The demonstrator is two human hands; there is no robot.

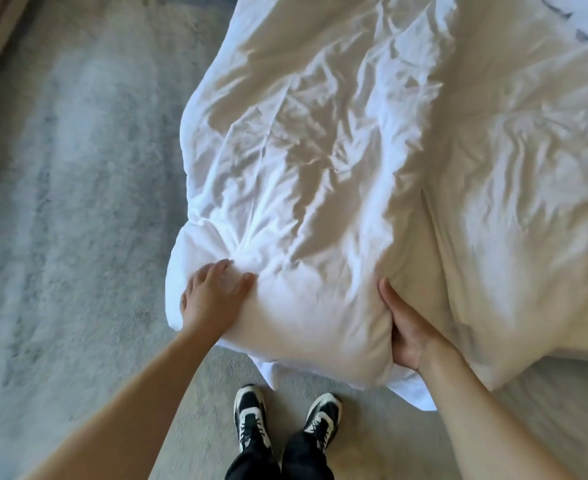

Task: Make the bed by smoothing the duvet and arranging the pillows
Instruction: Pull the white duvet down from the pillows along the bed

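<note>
Gripping the near corner of the crumpled white duvet [320, 150], the left hand [213, 299] curls over its outer edge while the right hand [403, 327] clutches a fold at the corner's other side. Most of the duvet lies spread beyond the hands; below its corner, black-and-white shoes [285, 417] stand on grey carpet [60, 202].

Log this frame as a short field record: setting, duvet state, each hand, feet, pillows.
setting: person standing at the bed, looking down; grey carpet to the left
duvet: white, heavily wrinkled, corner hanging over the bed edge
left hand: grips the duvet corner from above
right hand: grips a fold of the duvet, fingers tucked into the fabric
feet: black and white sneakers below the hanging corner
pillows: none clearly visible
</note>
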